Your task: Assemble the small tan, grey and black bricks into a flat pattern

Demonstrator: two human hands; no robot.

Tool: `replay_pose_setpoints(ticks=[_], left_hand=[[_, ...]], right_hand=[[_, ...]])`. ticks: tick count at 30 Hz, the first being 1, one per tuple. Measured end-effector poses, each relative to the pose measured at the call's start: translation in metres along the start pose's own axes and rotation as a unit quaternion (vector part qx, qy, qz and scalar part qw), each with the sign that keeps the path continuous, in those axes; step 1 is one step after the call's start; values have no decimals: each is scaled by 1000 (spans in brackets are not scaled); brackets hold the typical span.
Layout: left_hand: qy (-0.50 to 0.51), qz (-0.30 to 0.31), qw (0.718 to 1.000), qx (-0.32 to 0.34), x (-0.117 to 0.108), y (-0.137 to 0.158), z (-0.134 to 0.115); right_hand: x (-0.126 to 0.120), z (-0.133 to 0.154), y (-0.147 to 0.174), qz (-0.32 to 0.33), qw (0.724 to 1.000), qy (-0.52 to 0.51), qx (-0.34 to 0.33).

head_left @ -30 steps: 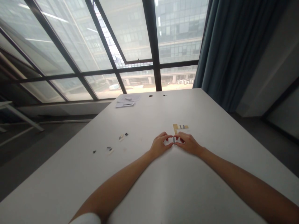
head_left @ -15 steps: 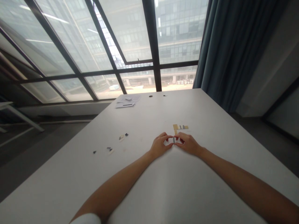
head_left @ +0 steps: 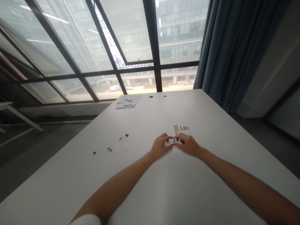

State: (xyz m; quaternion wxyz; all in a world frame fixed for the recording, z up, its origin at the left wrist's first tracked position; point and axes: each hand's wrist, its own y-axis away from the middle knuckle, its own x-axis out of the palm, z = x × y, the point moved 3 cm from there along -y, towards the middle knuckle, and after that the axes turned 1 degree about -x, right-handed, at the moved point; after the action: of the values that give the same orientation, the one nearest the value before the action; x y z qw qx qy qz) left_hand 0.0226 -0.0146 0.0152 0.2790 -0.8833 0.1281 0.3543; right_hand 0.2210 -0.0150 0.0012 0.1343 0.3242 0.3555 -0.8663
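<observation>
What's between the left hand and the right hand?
In the head view, a small grey piece lies between the left hand and the right hand, with both hands gripping it at its ends.

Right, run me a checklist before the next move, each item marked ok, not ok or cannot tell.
1. Left hand on the grey piece: ok, thumb and finger at its ends.
2. Right hand on the same piece: ok, from the other side.
3. Grey piece touching the yellow strip beyond it: cannot tell, fingers crowd that spot.
4. Small pieces all together: not ok, some, like the dark piece, lie apart.
5. Papers away from both hands: ok.
</observation>
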Motion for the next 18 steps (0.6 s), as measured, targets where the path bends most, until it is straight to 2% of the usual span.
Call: replay_pose_setpoints(ticks=[18], left_hand=[[1, -6, 1000, 12, 1, 1, 1]], right_hand=[[-2, 3, -1, -5, 1000, 5, -7]])
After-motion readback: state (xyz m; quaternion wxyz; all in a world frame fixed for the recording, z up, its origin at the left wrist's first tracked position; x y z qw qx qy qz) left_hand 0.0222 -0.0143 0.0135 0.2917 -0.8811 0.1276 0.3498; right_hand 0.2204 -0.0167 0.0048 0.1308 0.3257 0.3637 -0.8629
